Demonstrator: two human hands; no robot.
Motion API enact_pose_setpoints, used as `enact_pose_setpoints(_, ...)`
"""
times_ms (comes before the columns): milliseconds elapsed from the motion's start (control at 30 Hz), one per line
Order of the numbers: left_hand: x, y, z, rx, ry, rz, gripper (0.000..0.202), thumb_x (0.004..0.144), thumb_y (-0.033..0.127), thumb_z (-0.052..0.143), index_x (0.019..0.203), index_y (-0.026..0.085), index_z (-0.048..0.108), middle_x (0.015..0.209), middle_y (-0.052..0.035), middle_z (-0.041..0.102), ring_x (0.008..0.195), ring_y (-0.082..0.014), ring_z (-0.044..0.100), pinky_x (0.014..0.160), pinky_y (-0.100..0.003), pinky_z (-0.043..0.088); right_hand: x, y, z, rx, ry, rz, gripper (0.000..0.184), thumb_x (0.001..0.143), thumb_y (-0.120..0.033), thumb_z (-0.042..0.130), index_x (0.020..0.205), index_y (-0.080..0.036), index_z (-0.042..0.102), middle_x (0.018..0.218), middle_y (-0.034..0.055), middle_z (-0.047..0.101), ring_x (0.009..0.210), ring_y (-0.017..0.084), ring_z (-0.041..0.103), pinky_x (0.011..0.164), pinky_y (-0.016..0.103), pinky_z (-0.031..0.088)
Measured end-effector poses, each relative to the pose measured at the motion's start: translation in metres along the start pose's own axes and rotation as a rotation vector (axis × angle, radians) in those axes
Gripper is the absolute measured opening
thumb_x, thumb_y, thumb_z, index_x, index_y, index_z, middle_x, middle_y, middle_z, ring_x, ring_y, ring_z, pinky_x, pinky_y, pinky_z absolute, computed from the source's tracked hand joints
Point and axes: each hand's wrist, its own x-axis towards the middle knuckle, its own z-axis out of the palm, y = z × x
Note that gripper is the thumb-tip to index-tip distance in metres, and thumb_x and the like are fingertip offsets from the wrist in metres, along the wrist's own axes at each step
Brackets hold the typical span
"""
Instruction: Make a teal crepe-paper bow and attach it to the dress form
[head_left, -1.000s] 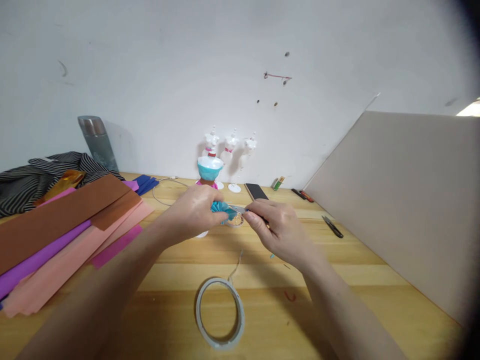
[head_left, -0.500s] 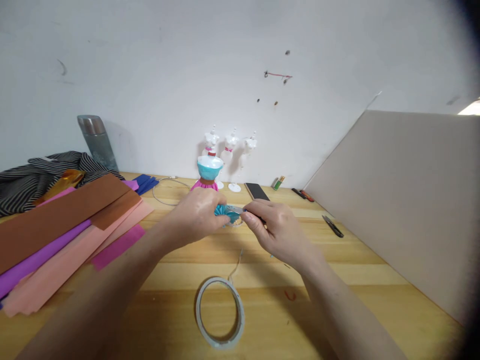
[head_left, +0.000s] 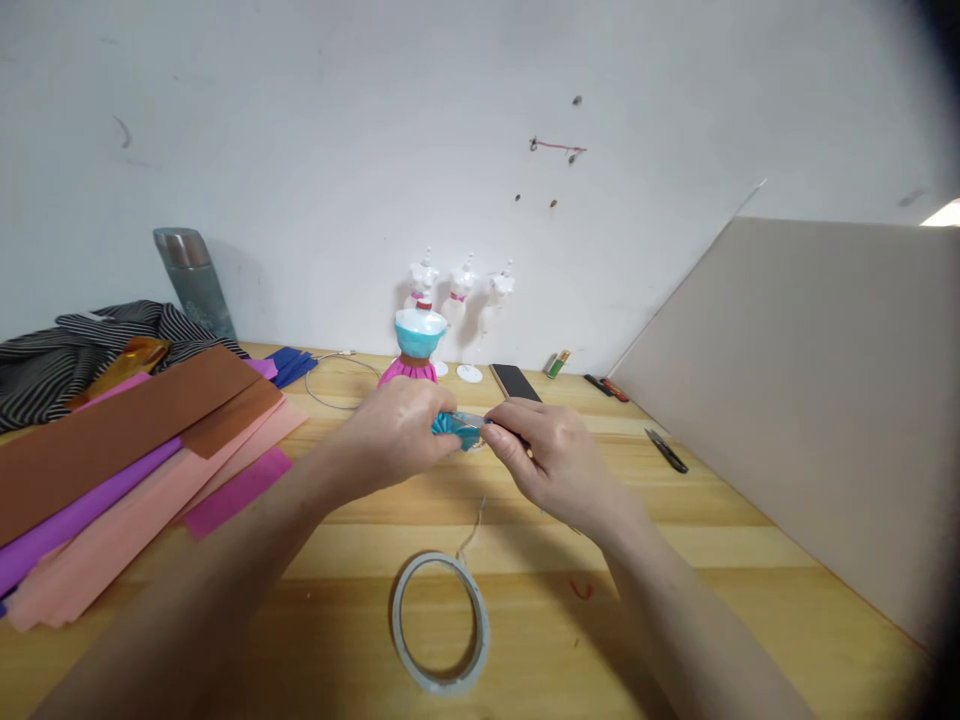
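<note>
My left hand (head_left: 409, 425) is closed on a piece of blue pleated paper (head_left: 448, 427), which looks gathered like crepe paper. Closed round a tool with a silvery blade and a dark handle, my right hand (head_left: 551, 450) is just to the right of it. The silvery blade (head_left: 469, 420) points left and meets the blue paper; the tool's exact kind is hidden by my fingers. Behind my left hand stands a small white dress form (head_left: 420, 335) wearing a blue top, a brown waist and a pink pleated skirt.
A roll of tape (head_left: 397, 610) lies in front. Coloured paper strips (head_left: 135, 440) are piled left, beside striped cloth (head_left: 45, 370) and a bottle (head_left: 196, 285). Several bare dress forms (head_left: 461, 290) stand against the wall. A phone (head_left: 514, 382) and thread snips (head_left: 666, 450) lie right.
Both hands stay in nearly the same place. The blue paper and the blade have turned slightly, and less of the clear rounded part beneath them shows.
</note>
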Motion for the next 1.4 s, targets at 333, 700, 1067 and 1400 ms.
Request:
enact_pose_setpoints(333,0.001,0.002,-0.001,0.012,-0.002,0.005,0.023,0.076,0.028,0.054,0.057,0.016,0.048,0.052,0.0033,0.044,0.052,-0.0097,0.037,0.05,-0.027,0.018,-0.001,-0.001,0.0,0.006,0.005,0.003,0.035,0.097,-0.03,0.039,0.067,-0.017,0.053,0.058,0.0009,0.052,0.052,0.012,0.047,0.051,0.025,0.031)
enact_pose_setpoints(700,0.001,0.0,0.0,0.002,0.009,0.004,0.026,0.076,0.028,0.054,0.054,0.016,0.044,0.051,0.0045,0.039,0.052,-0.009,0.035,0.05,-0.027,0.018,-0.001,-0.002,0.001,0.023,0.019,0.014,0.036,0.096,-0.03,0.04,0.066,-0.017,0.054,0.057,0.0004,0.052,0.051,0.011,0.045,0.05,0.024,0.029)
enact_pose_setpoints(1067,0.002,-0.006,-0.013,-0.484,-0.065,-0.072,0.018,0.072,0.033,0.065,0.07,0.015,0.066,0.06,0.0026,0.053,0.055,-0.0092,0.044,0.049,-0.022,0.029,0.002,0.004,-0.009,0.013,0.206,0.164,0.034,0.094,-0.029,0.04,0.068,-0.017,0.059,0.057,0.0017,0.056,0.054,0.013,0.05,0.053,0.025,0.033)
enact_pose_setpoints(1400,0.0,-0.014,-0.018,-1.174,-0.082,-0.078,0.02,0.068,0.028,0.078,0.078,0.013,0.07,0.077,-0.0031,0.067,0.072,-0.0119,0.062,0.069,-0.025,0.047,0.006,0.017,-0.002,-0.201,-0.43,0.423,0.049,0.095,-0.044,0.037,0.057,-0.018,0.053,0.055,0.0046,0.057,0.049,0.014,0.046,0.05,0.028,0.02)
